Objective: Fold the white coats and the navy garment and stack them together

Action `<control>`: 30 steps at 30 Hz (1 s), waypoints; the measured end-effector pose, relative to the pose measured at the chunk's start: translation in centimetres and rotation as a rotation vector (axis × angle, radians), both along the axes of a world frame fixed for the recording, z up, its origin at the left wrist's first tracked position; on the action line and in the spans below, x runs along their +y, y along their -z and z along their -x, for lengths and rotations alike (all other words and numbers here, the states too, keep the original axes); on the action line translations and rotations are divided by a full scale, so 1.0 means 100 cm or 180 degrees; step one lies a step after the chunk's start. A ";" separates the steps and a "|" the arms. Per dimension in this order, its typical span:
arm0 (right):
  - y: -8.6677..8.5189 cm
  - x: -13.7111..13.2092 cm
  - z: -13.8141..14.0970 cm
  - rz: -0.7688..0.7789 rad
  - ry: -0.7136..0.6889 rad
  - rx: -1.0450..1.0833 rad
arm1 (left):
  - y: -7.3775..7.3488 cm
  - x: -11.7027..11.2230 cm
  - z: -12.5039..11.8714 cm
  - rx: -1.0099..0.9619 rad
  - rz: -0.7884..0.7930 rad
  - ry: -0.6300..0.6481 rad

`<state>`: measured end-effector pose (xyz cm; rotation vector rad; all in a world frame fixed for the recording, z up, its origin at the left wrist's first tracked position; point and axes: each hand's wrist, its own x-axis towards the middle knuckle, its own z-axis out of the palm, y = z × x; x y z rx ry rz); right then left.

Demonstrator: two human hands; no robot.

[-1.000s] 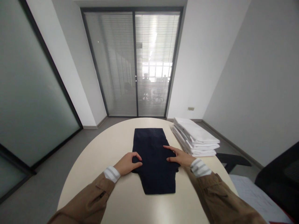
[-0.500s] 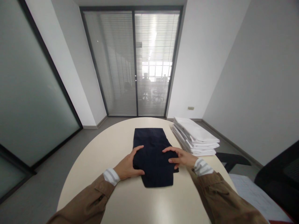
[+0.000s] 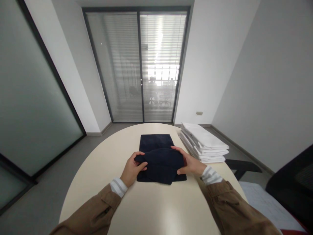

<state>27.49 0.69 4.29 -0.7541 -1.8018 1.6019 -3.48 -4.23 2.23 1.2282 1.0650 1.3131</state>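
A dark navy folded cloth lies on the round cream table; I cannot tell which garment it is. Its near part is lifted and doubled back over the middle, while the far panel stays flat. At the left edge, my left hand pinches a raised corner between thumb and fingers. My right hand grips the right side of the folded-over layer, thumb near the front and fingers along its top. Parts of the fingers are hidden by the fabric.
A stack of folded white cloths sits at the table's right rim, close beyond my right hand. A black chair with papers on it stands to the right. Behind the table are glass doors with blinds.
The near flap of the navy cloth has been folded up and away from me. My left hand has closed on its corner, and my right hand has taken hold of its right side.
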 end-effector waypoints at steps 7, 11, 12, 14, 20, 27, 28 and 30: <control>0.007 0.006 0.000 -0.0776 0.0832 -0.0290 | 0.002 0.000 -0.002 -0.0165 -0.0408 0.0140; 0.007 0.006 -0.002 -0.1672 0.1319 -0.0740 | 0.002 0.001 -0.001 0.0121 -0.0366 -0.0059; 0.005 0.005 -0.002 -0.1878 0.1343 -0.0892 | 0.002 0.001 -0.001 0.0170 -0.0344 -0.0110; 0.000 0.002 -0.002 -0.2273 0.1324 -0.1253 | 0.002 0.001 -0.002 0.0149 -0.0351 -0.0147; -0.014 -0.003 -0.003 -0.3661 0.1424 -0.2137 | -0.003 -0.005 -0.005 0.0133 -0.0322 0.0062; -0.009 0.000 -0.003 -0.4288 0.1522 -0.2318 | 0.005 -0.003 -0.001 0.0389 -0.0225 -0.0018; -0.006 0.000 -0.002 -0.4333 0.1479 -0.2336 | 0.006 -0.002 0.000 0.0363 -0.0226 -0.0015; -0.003 0.000 -0.001 -0.4415 0.1362 -0.2342 | 0.007 -0.001 0.000 0.0368 -0.0232 0.0003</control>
